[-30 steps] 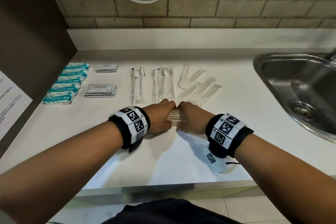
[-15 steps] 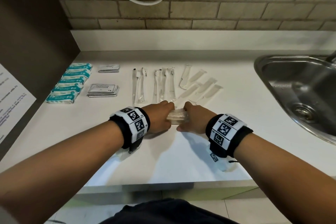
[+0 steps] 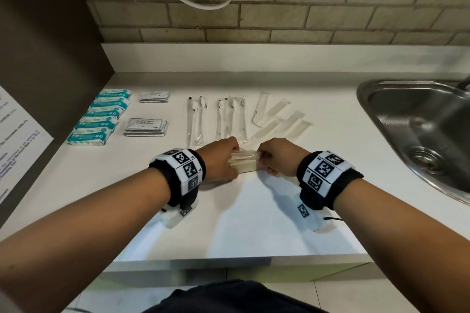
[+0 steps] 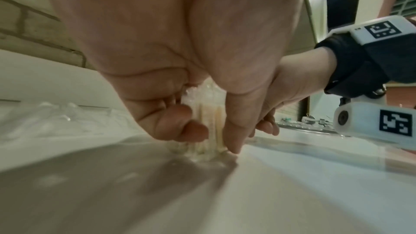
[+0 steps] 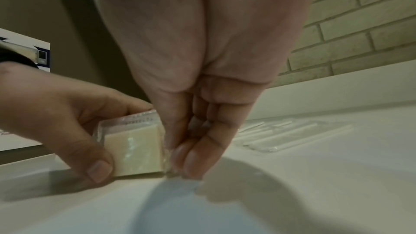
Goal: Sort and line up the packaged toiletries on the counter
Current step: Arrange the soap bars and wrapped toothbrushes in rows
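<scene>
A stack of clear-wrapped cream soap bars (image 3: 243, 163) (image 5: 135, 149) (image 4: 207, 127) stands on edge on the white counter (image 3: 254, 223). My left hand (image 3: 223, 160) grips its left end, thumb in front and fingers behind. My right hand (image 3: 273, 160) (image 5: 180, 157) pinches the wrapper at its right end. Beyond lie rows of teal packets (image 3: 99, 115), two sachet piles (image 3: 146, 126), wrapped toothbrushes (image 3: 218, 117) and wrapped combs (image 3: 279, 119).
A steel sink (image 3: 419, 129) sits at the right. A dark cabinet side (image 3: 50, 46) with a printed sheet (image 3: 17, 140) bounds the left, and a brick wall (image 3: 254, 7) with a white cable (image 3: 190, 0) rises behind the upstand.
Both hands stay on the soap stack in the same spot. The right hand's fingers shifted slightly along the stack's right end.
</scene>
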Available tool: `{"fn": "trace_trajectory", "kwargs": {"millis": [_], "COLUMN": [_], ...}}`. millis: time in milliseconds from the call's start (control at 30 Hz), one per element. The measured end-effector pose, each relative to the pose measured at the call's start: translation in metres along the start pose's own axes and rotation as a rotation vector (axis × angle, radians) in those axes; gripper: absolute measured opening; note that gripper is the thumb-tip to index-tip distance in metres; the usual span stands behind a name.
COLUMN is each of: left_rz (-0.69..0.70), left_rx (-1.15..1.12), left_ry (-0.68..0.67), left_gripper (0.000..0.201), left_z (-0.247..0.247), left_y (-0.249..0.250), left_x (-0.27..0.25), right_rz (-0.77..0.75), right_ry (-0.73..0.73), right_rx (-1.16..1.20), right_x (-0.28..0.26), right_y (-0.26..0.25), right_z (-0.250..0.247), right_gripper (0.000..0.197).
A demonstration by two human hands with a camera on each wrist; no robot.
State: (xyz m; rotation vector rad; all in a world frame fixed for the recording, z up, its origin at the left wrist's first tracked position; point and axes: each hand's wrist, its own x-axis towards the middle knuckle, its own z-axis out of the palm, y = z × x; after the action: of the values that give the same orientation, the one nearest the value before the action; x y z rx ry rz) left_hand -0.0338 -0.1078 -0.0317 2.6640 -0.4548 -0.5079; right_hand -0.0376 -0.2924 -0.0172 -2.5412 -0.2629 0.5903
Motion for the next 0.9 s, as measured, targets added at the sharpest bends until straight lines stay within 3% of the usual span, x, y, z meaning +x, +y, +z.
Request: {"fn": "trace_trajectory", "kwargs": {"millis": [133, 433, 600, 733, 900], "left_rz": [-0.008, 0.003, -0.02, -0.027, -0.033], "left_rx": [-0.034, -0.045, -0.006, 0.008, 0.024], "left_ry": [0.005, 0.009, -0.006, 0.006, 0.057], "left_gripper": [0.048, 0.054, 0.054, 0.05, 0.044], "left_z": [0.0, -0.01, -0.012, -0.009, -0.006], "left_y": [-0.006, -0.013, -0.012, -0.01, -0.009], "left_x": [-0.003, -0.003, -0.002, -0.002, 0.003], "right_rz": [0.027, -0.095, -0.086, -0.096, -0.108], "right_ry": [0.017, 0.063, 0.025, 0.036, 0.074], "right_rx": [0.086, -0.26, -0.256, -0.27, -0.185], "right_x": [0.0, 0.011, 0.017, 0.016, 0.009], "right_y": [-0.002, -0.015, -0.015, -0.013, -0.013], "right_z": [0.001, -0.016, -0.016, -0.012, -0.011], "right_gripper": [0.024, 0.017, 0.022, 0.014, 0.035]}}
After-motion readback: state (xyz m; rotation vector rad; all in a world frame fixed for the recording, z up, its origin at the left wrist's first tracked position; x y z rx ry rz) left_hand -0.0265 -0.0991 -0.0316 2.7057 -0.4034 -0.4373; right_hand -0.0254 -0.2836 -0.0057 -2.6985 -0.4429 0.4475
